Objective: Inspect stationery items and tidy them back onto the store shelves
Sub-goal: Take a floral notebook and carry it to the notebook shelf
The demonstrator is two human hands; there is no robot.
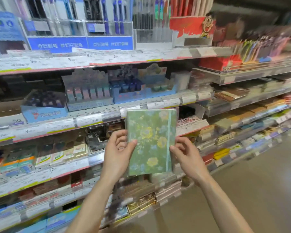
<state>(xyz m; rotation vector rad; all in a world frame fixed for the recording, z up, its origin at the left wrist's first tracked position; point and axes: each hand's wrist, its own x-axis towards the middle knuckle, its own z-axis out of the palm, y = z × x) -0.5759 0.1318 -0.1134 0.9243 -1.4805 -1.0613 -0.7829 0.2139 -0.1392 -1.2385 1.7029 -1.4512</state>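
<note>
Both forearms reach in from the bottom edge, bare. Left hand (119, 148) grips the green floral notebook (149, 142) on its left edge: thumb lies over the front cover, fingers curl behind. Ring visible on one finger. Right hand (186, 155) holds the lower right edge, thumb tip on the cover near the elastic band (168, 140), fingers curled round the back.

Notebook is upright, cover facing the camera, held in the air in front of the shelves, not resting on any shelf. Pale band runs top to bottom close to the right edge. Looks wrapped in clear film, but blur makes that uncertain.

Just behind and below it: stacked notebooks (166, 187) lying flat on the lower shelves, some gold-toned ones (141, 204) lower down. Left of the hands, a shelf of small boxed items (57, 155), orange, teal and cream packs.

Next shelf up: light-blue display trays (44, 113) with small pastel items, price tags (87, 118) along the rail.

Top shelf: blue pen display boxes (81, 42) holding carded pens, a red display box (190, 26) with a cartoon figure to the right.

Far right, the shelves run away down the aisle, heavily blurred; beige floor (259, 182) below.
</note>
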